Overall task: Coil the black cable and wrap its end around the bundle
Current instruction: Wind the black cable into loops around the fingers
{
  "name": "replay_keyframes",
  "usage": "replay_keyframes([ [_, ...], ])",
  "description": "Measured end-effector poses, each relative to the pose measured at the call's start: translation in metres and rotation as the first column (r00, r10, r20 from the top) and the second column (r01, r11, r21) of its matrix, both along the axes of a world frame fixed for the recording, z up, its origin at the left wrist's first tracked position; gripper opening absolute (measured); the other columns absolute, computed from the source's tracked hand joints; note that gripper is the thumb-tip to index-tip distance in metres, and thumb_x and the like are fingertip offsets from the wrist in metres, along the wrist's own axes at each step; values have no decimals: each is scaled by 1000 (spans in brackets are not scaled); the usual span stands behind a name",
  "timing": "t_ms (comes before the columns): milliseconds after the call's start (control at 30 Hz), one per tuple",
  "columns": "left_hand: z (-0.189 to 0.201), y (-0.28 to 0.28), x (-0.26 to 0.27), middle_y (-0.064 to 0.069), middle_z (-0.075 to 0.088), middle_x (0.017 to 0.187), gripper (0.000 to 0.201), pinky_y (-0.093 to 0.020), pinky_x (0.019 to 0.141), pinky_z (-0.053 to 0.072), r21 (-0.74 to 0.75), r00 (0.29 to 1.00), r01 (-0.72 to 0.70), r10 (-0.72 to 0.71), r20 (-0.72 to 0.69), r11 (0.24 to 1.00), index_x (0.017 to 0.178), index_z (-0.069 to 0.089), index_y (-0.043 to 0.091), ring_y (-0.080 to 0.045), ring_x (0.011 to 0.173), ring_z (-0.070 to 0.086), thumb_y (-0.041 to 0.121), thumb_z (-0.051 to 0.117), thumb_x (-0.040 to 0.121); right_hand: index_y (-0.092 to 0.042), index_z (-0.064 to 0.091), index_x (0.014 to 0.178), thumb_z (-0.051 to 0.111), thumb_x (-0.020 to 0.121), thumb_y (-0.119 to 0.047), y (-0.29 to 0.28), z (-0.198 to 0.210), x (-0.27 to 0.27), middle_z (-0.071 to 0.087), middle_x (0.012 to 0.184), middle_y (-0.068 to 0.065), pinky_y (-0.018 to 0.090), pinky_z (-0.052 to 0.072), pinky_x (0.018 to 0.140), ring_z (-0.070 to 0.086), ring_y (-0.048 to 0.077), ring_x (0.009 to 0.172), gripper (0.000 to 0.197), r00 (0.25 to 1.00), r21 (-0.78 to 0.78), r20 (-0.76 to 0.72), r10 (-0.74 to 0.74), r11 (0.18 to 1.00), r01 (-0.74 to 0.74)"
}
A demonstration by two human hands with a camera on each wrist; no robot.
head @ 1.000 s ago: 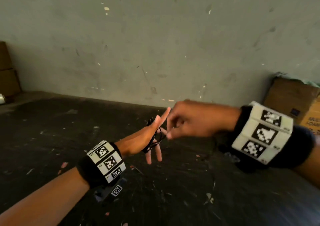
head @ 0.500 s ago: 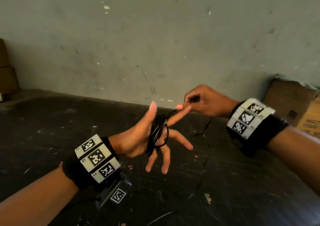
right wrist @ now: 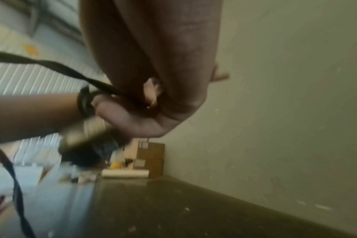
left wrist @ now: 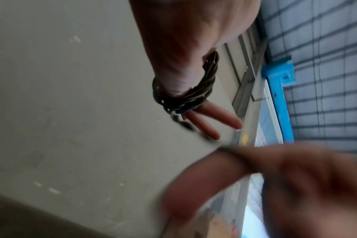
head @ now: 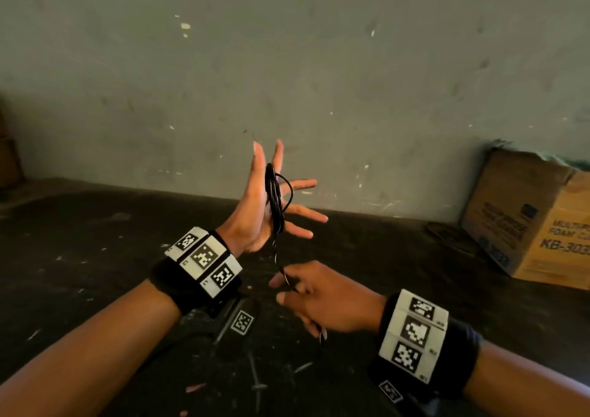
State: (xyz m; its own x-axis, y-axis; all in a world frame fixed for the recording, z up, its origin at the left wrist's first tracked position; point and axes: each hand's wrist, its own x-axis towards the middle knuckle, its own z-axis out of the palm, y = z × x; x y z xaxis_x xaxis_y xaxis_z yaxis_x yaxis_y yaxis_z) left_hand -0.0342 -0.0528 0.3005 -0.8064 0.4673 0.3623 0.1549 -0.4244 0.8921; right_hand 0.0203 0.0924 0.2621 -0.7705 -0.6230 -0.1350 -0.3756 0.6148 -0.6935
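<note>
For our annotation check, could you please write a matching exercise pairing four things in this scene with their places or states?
Things:
1. left hand
2. right hand
3. black cable
4. cardboard box

States:
A. stands against the wall, on the right
B. raised, fingers spread
C. looped in a bundle around fingers
D. lower down, pinching the loose strand

Pairs: 1-B, 2-D, 3-C, 4-A

- Black cable (head: 275,199), glossy, with pale glints along its strands.
- Wrist bands (head: 204,258): white blocks bearing black-and-white square codes on black straps.
- Bench (head: 95,241), dark, flecked white.
- Cardboard box (head: 539,221) at three o'clock: brown, dark print.
- Wall (head: 319,65): grey-green.
</note>
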Motion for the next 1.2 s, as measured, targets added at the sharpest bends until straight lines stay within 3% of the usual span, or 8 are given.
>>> replay_keyframes([
  [267,-32,3,-8,-12,33,153,111,-48,62,60,-400,976,-205,155,-153,893,140,-9,61,-34,86,72,99,32,44,-5,64,89,63,88,-14,12,66,-19,60,59,4,18,49,42,58,6,43,10,962,-21,14,-272,962,272],
  [467,-36,6,-16,-12,43,142,99,-40,52,57,-425,967,-249,200,-156,870,141,-8,60,-37,74,70,96,26,54,-2,58,106,59,88,2,13,109,-33,61,63,8,20,52,41,59,9,40,18,922,-212,47,-384,898,385],
  [600,-35,3,-29,-15,55,124,104,-25,37,46,-416,958,-277,219,-184,866,141,-7,60,-26,60,66,98,25,50,-11,65,99,65,85,-5,8,119,-41,56,72,-2,21,41,49,49,6,53,15,883,-112,-339,-325,946,305],
  [700,-36,0,-38,-19,58,116,89,-21,34,39,-421,954,-298,247,-172,857,142,-4,60,-21,52,59,92,18,61,-18,68,92,70,82,-16,4,129,-42,50,76,-14,16,36,58,53,7,74,10,699,125,-712,-69,967,223],
  [833,-35,-4,-42,-16,65,98,90,-19,33,33,-470,958,-285,243,-150,835,145,0,54,-15,46,51,86,25,64,-15,71,84,73,79,-26,5,146,-46,49,64,-18,17,31,53,50,0,60,12,605,275,-786,129,949,156],
  [1033,-28,-8,-41,-9,71,93,95,-16,34,37,-574,971,-231,147,-190,786,150,-7,37,-9,42,52,42,59,83,-12,70,78,74,76,-36,18,176,-56,53,63,-11,23,36,56,50,3,59,25,549,346,-817,179,913,217],
  [1100,-24,-4,-42,-5,74,72,76,-14,34,36,-618,979,-188,98,-177,763,150,14,15,-6,37,49,23,60,90,-12,68,76,72,76,-41,20,181,-56,53,64,-8,28,38,58,49,4,59,29,519,360,-834,188,899,251],
  [1200,-22,0,-41,-26,69,98,66,-17,33,40,-627,991,-75,-13,-134,775,142,21,40,-15,43,55,4,48,94,-12,65,73,70,73,-49,25,186,-57,50,62,-7,29,39,57,48,12,59,38,452,365,-868,206,882,299],
])
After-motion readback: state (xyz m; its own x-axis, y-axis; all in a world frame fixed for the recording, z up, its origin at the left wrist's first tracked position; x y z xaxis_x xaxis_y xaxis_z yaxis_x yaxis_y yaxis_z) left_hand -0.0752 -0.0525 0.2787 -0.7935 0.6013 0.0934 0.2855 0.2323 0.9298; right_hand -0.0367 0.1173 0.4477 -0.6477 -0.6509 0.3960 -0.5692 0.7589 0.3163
